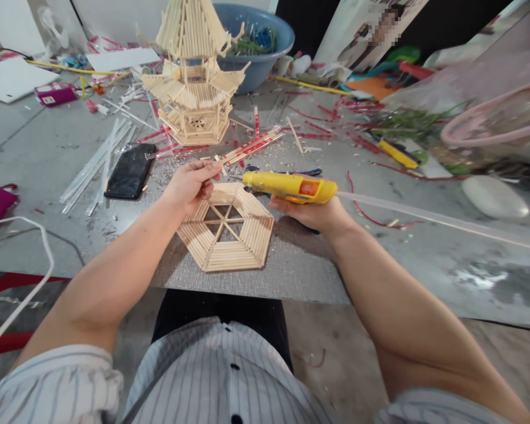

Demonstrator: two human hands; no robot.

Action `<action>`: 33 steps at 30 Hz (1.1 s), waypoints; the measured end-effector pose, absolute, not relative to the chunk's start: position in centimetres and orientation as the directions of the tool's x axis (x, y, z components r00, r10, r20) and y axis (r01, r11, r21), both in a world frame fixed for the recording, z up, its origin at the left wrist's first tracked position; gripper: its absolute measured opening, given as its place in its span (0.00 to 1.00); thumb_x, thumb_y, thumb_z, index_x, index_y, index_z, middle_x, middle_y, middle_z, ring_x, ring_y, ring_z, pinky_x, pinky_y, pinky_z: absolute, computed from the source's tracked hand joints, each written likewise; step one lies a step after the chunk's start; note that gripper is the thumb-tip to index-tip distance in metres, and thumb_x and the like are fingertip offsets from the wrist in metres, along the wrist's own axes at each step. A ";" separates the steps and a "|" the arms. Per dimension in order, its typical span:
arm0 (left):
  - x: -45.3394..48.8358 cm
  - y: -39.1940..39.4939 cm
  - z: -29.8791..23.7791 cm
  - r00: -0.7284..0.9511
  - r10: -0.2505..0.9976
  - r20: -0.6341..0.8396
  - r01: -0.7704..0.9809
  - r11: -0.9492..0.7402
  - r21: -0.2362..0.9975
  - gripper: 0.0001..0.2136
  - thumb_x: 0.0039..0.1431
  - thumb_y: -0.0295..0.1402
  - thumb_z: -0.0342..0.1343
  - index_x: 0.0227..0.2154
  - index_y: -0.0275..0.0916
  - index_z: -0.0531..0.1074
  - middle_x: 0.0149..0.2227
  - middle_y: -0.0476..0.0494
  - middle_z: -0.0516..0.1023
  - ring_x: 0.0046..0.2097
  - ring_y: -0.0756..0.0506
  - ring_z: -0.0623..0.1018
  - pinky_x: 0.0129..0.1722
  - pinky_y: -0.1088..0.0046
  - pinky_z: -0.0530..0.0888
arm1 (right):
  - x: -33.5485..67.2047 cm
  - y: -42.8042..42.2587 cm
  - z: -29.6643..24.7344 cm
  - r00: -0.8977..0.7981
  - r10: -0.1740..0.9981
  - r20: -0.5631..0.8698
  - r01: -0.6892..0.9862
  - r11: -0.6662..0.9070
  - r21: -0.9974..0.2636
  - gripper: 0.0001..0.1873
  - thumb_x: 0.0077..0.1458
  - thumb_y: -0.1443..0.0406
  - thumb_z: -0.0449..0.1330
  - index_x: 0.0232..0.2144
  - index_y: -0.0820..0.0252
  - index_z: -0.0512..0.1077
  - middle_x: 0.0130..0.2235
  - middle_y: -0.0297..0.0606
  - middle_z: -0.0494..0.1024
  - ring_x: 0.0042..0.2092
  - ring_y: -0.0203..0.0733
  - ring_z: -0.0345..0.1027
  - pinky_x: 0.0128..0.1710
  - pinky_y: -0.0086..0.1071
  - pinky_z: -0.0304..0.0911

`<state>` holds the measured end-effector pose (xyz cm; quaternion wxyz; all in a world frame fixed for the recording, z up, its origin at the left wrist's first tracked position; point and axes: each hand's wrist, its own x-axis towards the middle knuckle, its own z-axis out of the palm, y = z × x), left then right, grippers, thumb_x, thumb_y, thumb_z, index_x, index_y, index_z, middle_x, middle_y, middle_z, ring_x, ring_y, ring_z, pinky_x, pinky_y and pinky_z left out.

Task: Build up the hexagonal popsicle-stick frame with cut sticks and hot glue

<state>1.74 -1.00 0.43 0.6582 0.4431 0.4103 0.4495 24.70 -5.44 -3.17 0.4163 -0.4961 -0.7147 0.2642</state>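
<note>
My left hand point(189, 185) pinches a short wooden stick point(218, 164) just above the far edge of a flat hexagonal frame made of sticks point(227, 238), which lies on the grey table near its front edge. My right hand point(311, 215) grips a yellow glue gun point(289, 186), its nozzle pointing left toward the stick. A clear glue rod point(424, 217) trails out of the gun to the right. Behind the frame stands a tiered pagoda model built of sticks point(193, 82).
A black phone point(130, 171) lies left of the frame, beside clear rods point(95, 165). Loose chopsticks in red wrappers point(251, 147), red scraps and wood bits litter the table. A blue basin point(258, 44) sits at the back, a pink basket point(499, 118) at right, a white cable point(30, 282) at left.
</note>
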 end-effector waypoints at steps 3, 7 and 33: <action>1.7 -1.0 0.4 0.268 0.953 -0.139 -0.226 0.203 0.953 0.12 0.58 0.24 0.53 0.19 0.34 0.67 0.19 0.53 0.68 0.14 0.59 0.61 0.13 0.81 0.54 | 24.8 -5.4 -3.3 -0.169 0.915 0.366 0.550 0.396 -0.736 0.26 0.41 0.39 0.62 0.23 0.53 0.66 0.26 0.34 0.72 0.29 0.40 0.67 0.29 0.37 0.64; 1.8 -1.0 0.3 0.270 0.953 -0.136 -0.227 0.200 0.953 0.11 0.57 0.24 0.54 0.20 0.34 0.68 0.20 0.53 0.68 0.14 0.59 0.61 0.14 0.81 0.54 | 24.9 -5.4 -3.5 -0.179 0.896 0.406 0.589 0.428 -0.686 0.26 0.44 0.39 0.60 0.24 0.53 0.65 0.26 0.34 0.72 0.29 0.41 0.68 0.30 0.37 0.63; 1.8 -1.1 0.4 0.294 0.948 -0.124 -0.196 0.187 0.962 0.13 0.58 0.25 0.53 0.18 0.34 0.68 0.19 0.54 0.68 0.14 0.59 0.60 0.14 0.80 0.54 | 24.2 -5.9 -2.5 -0.140 0.914 0.382 0.590 0.387 -0.709 0.28 0.40 0.36 0.60 0.21 0.52 0.64 0.23 0.34 0.69 0.26 0.40 0.63 0.26 0.37 0.59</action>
